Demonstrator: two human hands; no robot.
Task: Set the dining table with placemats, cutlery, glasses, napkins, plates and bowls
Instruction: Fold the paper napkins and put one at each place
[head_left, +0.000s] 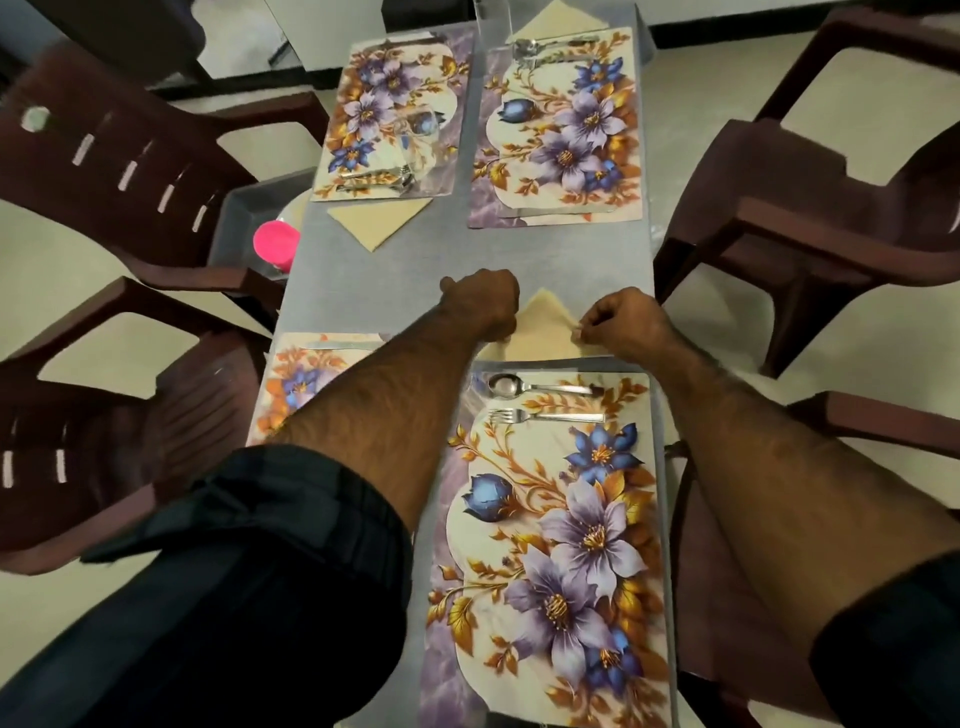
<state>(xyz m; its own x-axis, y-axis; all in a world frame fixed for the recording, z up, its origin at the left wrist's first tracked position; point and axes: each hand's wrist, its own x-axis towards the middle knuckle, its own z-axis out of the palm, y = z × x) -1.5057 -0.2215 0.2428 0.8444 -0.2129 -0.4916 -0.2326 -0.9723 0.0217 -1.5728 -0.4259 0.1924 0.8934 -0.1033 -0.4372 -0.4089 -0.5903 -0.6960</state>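
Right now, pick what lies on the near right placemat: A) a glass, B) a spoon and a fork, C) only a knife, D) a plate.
B: a spoon and a fork lie side by side at the placemat's far end, just below the napkin.

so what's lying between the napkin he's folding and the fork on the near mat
A spoon lies there, on the near mat, between the napkin and the fork. Its handle runs parallel to the fork's. The head view shows it.

Spoon (540, 387) and fork (545, 416) lie on the near placemat (550, 545); napkin (543, 332) just beyond it
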